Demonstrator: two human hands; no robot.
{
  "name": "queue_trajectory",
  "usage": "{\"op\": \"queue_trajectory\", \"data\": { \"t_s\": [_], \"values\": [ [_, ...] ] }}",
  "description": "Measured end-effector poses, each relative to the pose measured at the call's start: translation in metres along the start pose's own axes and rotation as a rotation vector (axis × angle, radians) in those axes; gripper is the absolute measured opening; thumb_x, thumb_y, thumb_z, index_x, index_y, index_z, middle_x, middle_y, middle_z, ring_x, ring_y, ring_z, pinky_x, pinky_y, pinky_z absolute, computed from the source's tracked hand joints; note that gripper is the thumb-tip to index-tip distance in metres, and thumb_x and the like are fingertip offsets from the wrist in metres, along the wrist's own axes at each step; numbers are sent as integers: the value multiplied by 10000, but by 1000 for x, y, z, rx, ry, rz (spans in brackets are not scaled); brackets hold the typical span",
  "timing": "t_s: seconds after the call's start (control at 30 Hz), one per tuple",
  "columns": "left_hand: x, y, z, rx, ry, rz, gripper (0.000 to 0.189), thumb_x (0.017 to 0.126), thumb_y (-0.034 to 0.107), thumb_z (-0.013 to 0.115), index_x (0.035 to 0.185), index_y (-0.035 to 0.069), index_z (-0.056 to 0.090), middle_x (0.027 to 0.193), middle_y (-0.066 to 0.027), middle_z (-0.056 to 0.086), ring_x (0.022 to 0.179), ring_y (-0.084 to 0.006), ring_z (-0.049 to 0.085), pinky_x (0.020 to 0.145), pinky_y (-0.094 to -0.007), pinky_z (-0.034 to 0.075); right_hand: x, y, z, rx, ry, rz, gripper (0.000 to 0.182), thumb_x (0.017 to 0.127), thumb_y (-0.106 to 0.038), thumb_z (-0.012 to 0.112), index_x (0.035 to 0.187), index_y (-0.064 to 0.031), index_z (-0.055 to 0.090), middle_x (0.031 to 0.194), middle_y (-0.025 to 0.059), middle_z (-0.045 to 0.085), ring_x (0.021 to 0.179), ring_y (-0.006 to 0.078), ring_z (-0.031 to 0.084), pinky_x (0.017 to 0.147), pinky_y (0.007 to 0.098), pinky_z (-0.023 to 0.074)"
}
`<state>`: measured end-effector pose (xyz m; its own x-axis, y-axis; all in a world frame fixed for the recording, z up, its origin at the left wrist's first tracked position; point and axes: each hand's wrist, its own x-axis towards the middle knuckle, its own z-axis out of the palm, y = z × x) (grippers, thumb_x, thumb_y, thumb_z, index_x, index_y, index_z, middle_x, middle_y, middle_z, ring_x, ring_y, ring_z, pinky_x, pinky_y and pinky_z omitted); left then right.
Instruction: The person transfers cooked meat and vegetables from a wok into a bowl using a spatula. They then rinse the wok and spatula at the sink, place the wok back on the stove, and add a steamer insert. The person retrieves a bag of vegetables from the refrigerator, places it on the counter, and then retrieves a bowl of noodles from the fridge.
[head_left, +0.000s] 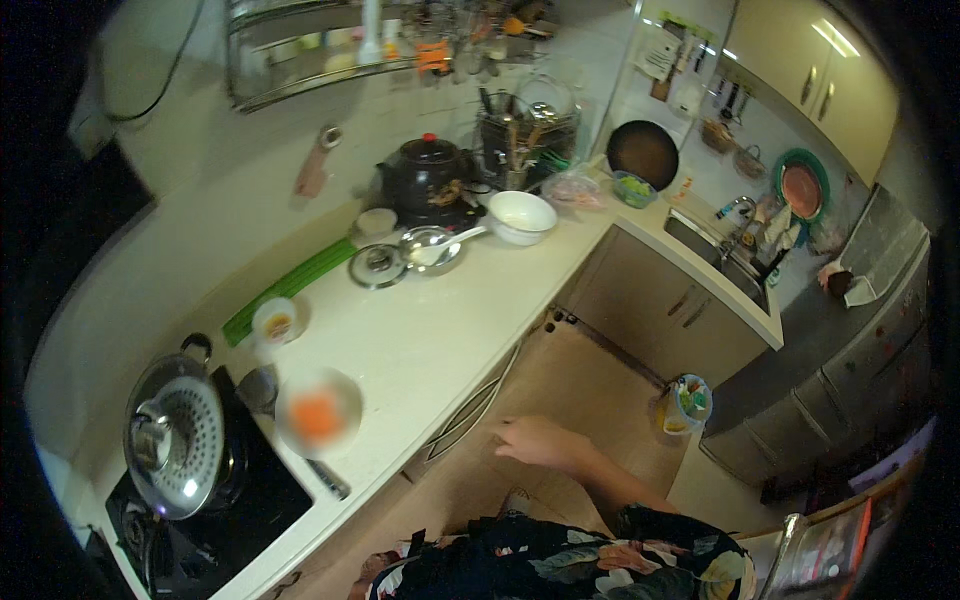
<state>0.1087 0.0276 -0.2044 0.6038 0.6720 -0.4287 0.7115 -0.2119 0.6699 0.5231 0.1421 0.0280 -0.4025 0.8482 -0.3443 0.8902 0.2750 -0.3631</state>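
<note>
My right hand (541, 444) hangs over the floor in front of the counter, fingers slightly bent and apart, with nothing visible in it. My left hand is out of view. On the white countertop (435, 330) nearest it stands a bowl of orange food (319, 415), blurred. Behind that are a small white cup with food in it (276, 322) and long green stalks (289, 289) along the wall. A glass lid (377, 265) lies beside a metal bowl (431, 251) holding a white spoon (466, 238). A white bowl (523, 217) stands farther along.
A wide pan with a perforated steamer insert (191, 439) sits on the black cooktop (259, 525). A dark lidded pot (429, 176) stands by the wall. The sink (694, 236) is at the far right. A bin (686, 405) stands on the floor near the grey refrigerator (825, 375).
</note>
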Motion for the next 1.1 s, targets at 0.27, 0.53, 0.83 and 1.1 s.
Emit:
{"op": "queue_trajectory", "data": {
  "t_s": [0.27,0.53,0.83,1.1],
  "values": [
    [200,130,1,403,-203,334,187,865,115,546,1017,18,592,978,-170,602,956,-320,598,812,-403,506,-121,173,24,-31,-216,420,449,922,-347,565,1283,-81,543,1132,214,630,1044,365,611,849,453,502],
    [303,341,-31,390,-541,285,324,919,155,502,1215,23,527,1144,-182,524,1143,-346,497,875,-464,502,-195,237,-7,237,-162,588,489,928,-398,558,1316,-102,534,1210,197,609,1084,361,597,902,440,489],
    [508,378,11,400,-635,615,377,881,168,584,1228,35,527,1163,-209,498,1076,-383,547,897,-453,477,-226,340,17,475,-55,726,501,914,-387,586,1291,-59,546,1192,207,619,1085,352,601,915,426,482],
    [745,518,-17,51,-287,592,320,889,175,568,1171,27,596,1078,-187,635,1015,-318,615,868,-401,486,-210,477,-32,475,70,848,463,897,-364,618,1234,-50,584,1115,199,657,1014,347,636,870,417,503]
  ]
}}
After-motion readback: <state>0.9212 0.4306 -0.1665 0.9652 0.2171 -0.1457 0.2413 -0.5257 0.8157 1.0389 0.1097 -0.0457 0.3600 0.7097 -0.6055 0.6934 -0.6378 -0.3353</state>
